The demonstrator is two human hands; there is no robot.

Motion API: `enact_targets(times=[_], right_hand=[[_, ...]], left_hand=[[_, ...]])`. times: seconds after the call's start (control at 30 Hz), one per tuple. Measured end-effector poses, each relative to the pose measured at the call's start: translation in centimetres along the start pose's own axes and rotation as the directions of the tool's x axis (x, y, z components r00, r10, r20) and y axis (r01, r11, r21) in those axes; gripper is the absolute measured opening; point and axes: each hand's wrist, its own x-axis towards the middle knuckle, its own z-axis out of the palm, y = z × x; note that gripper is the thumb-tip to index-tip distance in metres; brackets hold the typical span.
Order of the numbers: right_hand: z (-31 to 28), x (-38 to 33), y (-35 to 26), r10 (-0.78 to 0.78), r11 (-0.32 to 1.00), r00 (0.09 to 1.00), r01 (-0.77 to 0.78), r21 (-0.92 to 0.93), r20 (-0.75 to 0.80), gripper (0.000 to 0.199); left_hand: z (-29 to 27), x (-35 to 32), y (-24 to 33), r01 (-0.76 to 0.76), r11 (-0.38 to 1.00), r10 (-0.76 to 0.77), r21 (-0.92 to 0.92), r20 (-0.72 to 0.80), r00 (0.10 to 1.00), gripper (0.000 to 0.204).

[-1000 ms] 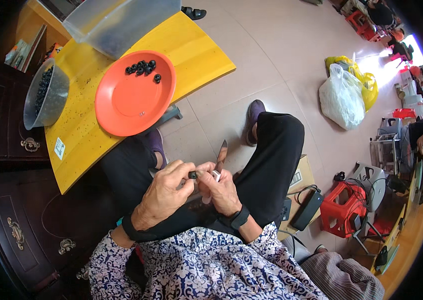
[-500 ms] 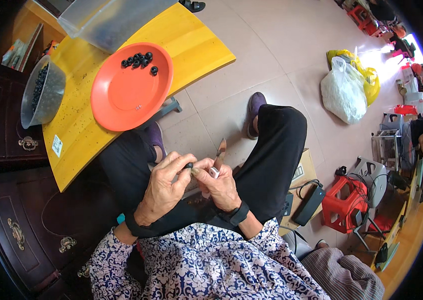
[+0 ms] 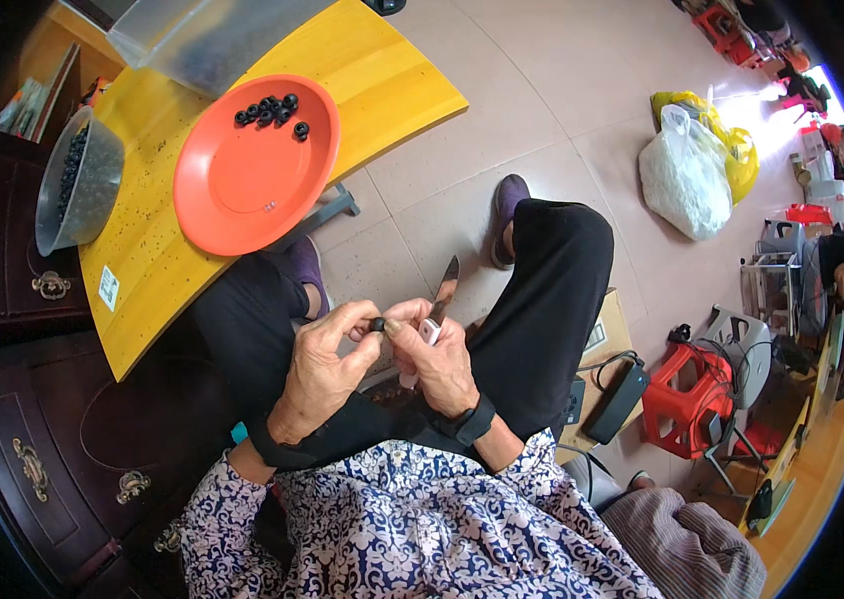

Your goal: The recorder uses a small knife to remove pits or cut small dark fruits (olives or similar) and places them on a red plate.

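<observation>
Black piece (image 3: 378,324): small, rounded, pinched above the lap near mid-view; all bearings taken from it.
Left hand (image 3: 324,374): toward half past seven; narrow pinch of thumb and finger, the piece in it.
Right hand (image 3: 445,371): toward four; fingers closed round the pale handle of a knife (image 3: 448,286), thumb reaching to the piece (touching or just beside it, cannot tell).
Blade: beyond the knuckles, tip toward half past twelve, away from the body; which side is the edge, too small to tell.
Good handling, my judgement: hold the piece by its side, leaving its end free; steady the wrists low over the thighs; small thumb movements suit it better than force; blade best left pointing outward, clear of the left fingertips.
Orange plate (image 3: 232,190): toward eleven, on the yellow table (image 3: 407,85); loose black pieces (image 3: 267,110) bunched at its far side (two pale specks nearer).
Clear tub (image 3: 102,195): toward ten, dark pieces inside.
Clear box (image 3: 177,35): toward eleven, beyond the plate.
White bag (image 3: 683,180): toward two, on the floor.
</observation>
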Motion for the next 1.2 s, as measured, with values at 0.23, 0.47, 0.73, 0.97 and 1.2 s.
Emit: enact_targets(times=[0.23,0.47,0.73,0.97,1.2], right_hand=[[0.2,0.0,-0.1,-0.012,0.999,1.000,0.013,0.049,-0.014,0.016],[-0.3,0.3,0.1,0.001,0.985,0.999,-0.007,0.173,0.034,0.015],[-0.3,0.2,0.0,0.067,0.957,0.997,-0.075,0.281,0.038,0.016],[-0.5,0.2,-0.5,-0.011,1.000,0.999,0.010,0.018,0.031,0.014],[-0.5,0.5,0.0,-0.257,0.917,0.966,0.235,-0.322,-0.027,0.004]], left_hand=[[0.2,0.1,0.3,0.068,0.988,-0.070,-0.140,-0.006,0.998,0.022],[0.4,0.4,0.6,-0.056,0.998,0.054,-0.039,-0.034,0.998,0.021],[0.2,0.3,-0.3,0.036,0.988,-0.036,-0.149,0.002,0.999,0.019],[-0.3,0.2,-0.6,0.285,0.837,-0.240,-0.467,0.155,0.958,0.021],[-0.6,0.3,-0.2,0.322,0.708,-0.261,-0.629,0.190,0.946,0.024]])
